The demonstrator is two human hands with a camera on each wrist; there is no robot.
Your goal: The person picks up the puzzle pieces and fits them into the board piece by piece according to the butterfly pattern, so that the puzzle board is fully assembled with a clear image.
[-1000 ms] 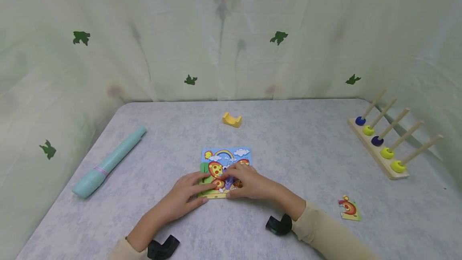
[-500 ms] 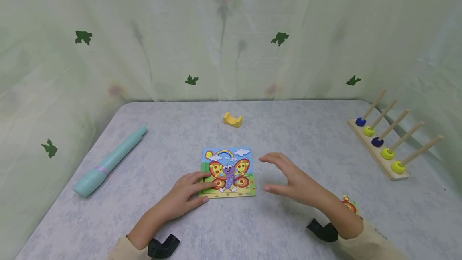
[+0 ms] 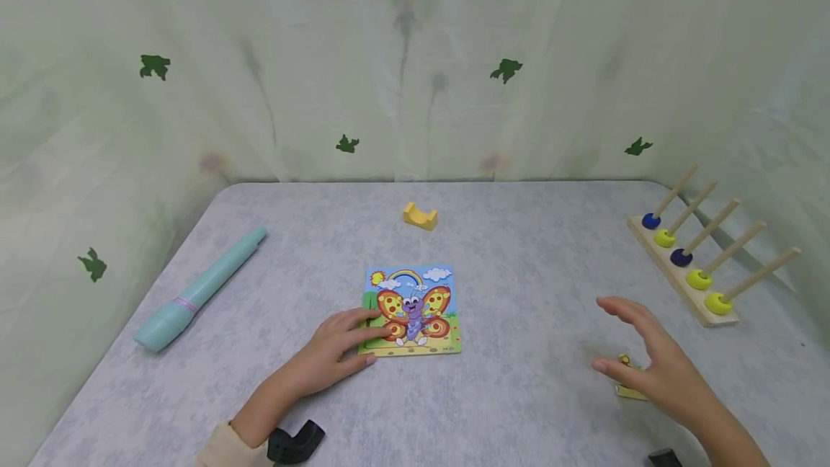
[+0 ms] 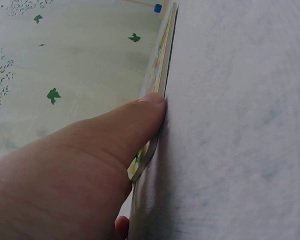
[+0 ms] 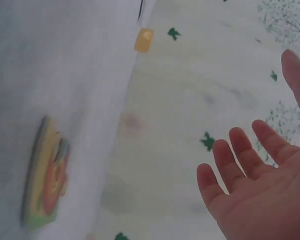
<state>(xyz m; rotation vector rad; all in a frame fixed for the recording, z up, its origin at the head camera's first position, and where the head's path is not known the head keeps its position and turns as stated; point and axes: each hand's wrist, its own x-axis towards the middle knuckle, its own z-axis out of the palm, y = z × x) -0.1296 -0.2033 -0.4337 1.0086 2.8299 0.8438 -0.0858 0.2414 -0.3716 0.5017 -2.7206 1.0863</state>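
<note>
A square butterfly jigsaw puzzle lies flat on the table, its picture showing a rainbow and clouds. My left hand rests on its left side with fingers extended over the picture. In the left wrist view, the thumb touches the board's edge. Farther right, my right hand hovers with thumb and fingers spread and nothing between them. Partly hidden by that hand is a loose puzzle piece on the table. The right wrist view shows the same piece, blurred, apart from the fingers.
A yellow curved block sits toward the back. At left lies a closed teal umbrella-like roll with a pink band. A wooden peg stand with blue and yellow beads stands at right. A leaf-patterned curtain hangs behind the table.
My right hand has left the puzzle and moved right, over to the loose piece, with its fingers spread. The left hand stays on the puzzle.
</note>
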